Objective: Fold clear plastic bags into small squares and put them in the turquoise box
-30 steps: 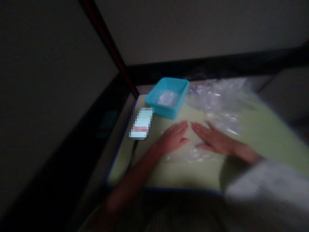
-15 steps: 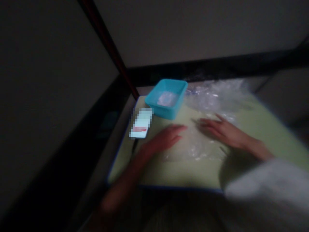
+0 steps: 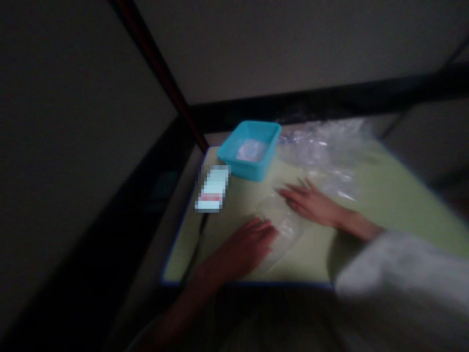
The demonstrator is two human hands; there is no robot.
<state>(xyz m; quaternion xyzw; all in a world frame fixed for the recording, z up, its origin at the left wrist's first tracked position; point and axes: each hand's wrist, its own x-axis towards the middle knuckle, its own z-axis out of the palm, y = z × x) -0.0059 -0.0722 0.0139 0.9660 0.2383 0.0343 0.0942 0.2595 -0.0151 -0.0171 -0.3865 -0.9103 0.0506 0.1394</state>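
Note:
A clear plastic bag (image 3: 287, 230) lies crumpled on the pale yellow-green tabletop between my hands. My left hand (image 3: 251, 247) is at its left edge, the fingers bent and closed on the film; blur hides exactly how they pinch it. My right hand (image 3: 313, 203) rests palm down at the bag's upper right, fingers stretched out and a little apart. Beyond the hands stands a turquoise plastic basket (image 3: 249, 168) with some whitish, see-through material (image 3: 252, 150) inside.
A heap of clear plastic bags (image 3: 326, 146) covers the table's back right. Left of the basket lies a lit phone (image 3: 213, 188), its screen blurred, with a dark cable (image 3: 200, 234) running toward the front edge. Walls rise behind and left of the table (image 3: 384, 195).
My left hand has drawn back toward the front edge and its fingers have curled. My right hand has shifted left. The bag between them now looks narrower and reaches nearer to me.

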